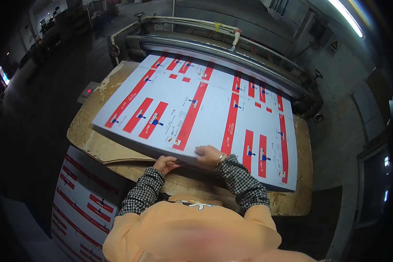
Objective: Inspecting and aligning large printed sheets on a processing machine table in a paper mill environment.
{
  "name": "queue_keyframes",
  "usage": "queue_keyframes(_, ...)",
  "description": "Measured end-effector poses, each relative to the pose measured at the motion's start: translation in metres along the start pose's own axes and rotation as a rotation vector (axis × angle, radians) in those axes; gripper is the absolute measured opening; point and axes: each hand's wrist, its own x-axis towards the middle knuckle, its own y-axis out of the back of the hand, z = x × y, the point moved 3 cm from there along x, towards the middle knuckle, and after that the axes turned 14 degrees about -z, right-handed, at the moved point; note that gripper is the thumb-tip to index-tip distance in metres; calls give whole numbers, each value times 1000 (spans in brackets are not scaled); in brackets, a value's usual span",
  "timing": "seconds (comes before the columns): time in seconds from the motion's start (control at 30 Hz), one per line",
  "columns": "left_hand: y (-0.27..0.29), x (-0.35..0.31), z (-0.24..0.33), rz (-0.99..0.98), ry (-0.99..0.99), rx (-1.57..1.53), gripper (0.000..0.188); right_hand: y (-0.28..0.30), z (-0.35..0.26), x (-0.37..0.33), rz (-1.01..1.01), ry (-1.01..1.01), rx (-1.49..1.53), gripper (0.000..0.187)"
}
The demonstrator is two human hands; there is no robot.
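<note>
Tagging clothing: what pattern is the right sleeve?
Right sleeve: black-and-white check, best seen in the head view.

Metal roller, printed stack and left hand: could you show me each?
Metal roller [218,53]: head view, middle of its shiny length.
Printed stack [213,118]: head view, white area of its top.
Left hand [164,164]: head view, back of the hand.

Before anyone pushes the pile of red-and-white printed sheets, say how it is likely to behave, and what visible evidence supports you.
The pile is probably heavy, judging by its broad surface and thick front edge. It seems unlikely to roll or tip, lying flat on the wooden board. Sheets might slide over one another, as no strap shows around them.
</note>
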Motion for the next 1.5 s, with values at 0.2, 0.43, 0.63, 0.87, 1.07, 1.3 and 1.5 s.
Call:
queue_keyframes(0.2, -9, 0, -3, 154, -76, 151, 38, 25, 0, -23, 301, 173, 320, 34)
queue_keyframes(0.43, -13, 2, 1, 102, -69, 155, 34, -24, 12, -6, 237, 113, 268, 38)
queue_keyframes(0.63, -11, 2, 1, 98, -84, 135, 33, -11, 58, 31, 276, -41, 363, 44)
queue_keyframes(0.87, -15, 3, 3, 79, -81, 113, 31, -26, 35, 38, 196, -233, -5, 73)
queue_keyframes(1.07, -12, -1, 3, 24, -31, 182, 27, -36, 13, 6, 154, -106, -226, 61)
queue_keyframes(1.3, -15, 0, 0, 107, -60, 46, 32, 35, 10, -22, 196, 7, 355, 33)
queue_keyframes(1.5, -15, 4, -1, 162, -46, 82, 34, 6, 2, -22, 209, 45, 239, 35)
